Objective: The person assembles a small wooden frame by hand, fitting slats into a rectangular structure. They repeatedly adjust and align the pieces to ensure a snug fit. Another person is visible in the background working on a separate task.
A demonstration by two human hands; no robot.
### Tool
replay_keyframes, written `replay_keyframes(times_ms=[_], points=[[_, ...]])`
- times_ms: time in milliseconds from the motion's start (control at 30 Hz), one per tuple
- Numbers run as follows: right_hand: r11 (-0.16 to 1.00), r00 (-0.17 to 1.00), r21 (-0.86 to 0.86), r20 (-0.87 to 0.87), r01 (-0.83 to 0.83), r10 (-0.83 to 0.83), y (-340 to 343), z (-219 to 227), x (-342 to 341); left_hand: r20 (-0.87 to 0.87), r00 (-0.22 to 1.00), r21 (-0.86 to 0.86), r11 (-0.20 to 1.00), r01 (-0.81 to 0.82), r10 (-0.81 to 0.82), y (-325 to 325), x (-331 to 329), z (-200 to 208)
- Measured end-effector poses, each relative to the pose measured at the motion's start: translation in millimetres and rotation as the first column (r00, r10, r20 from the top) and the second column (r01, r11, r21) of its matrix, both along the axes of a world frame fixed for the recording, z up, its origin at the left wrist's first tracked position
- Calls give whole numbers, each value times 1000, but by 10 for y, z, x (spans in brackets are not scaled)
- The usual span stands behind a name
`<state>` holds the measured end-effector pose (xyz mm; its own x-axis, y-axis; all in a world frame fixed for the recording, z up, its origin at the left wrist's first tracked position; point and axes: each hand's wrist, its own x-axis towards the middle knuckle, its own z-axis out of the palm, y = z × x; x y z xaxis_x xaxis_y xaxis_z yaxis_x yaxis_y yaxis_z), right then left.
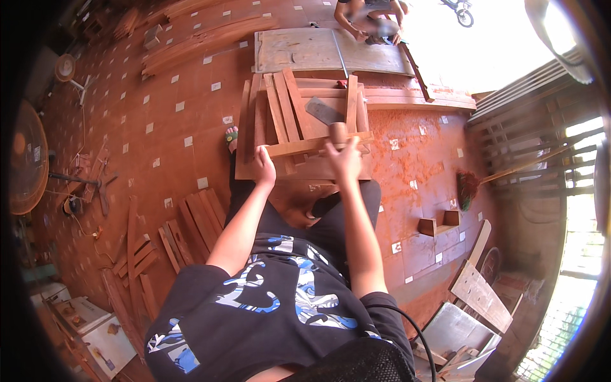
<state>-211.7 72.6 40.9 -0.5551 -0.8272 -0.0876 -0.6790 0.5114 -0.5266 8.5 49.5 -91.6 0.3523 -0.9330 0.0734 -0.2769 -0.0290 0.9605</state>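
Note:
My left hand [265, 168] grips the left end of a reddish-brown wooden strip [299, 147], which lies crosswise over the near part of a low wooden work surface [249, 170]. My right hand [345, 160] is closed on what looks like a wooden mallet, its rounded brown head [338, 132] just beyond my fingers, over the strip. Several more wooden strips [286, 105] lie lengthwise on the work surface, past the crosswise one. Beside them rests a flat grey metal piece [323, 110], its kind unclear. My right fingers partly hide the tool's grip.
Ahead, a person [369, 19] works at a wide wooden board [296, 51]. Loose planks [197, 213] lie at my left, near a round fan [28, 159]. Shavings [407, 159] cover the floor at right, with a broom [470, 184] and a small wooden box [439, 224].

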Motion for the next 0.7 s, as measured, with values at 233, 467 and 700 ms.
replay_keyframes(times_ms=[233,467,700], points=[[990,978,-41,-153,137,-141,-82,26,-754,-42,999,30,999,17,-16,-17,-28,94],[945,946,-35,9,-325,325,126,-43,737,-496,867,173,972,162,-56,44,57,39],[971,971,32,41,-235,234,69,129,490,-130,989,8,997,72,-70,-20,155,30]])
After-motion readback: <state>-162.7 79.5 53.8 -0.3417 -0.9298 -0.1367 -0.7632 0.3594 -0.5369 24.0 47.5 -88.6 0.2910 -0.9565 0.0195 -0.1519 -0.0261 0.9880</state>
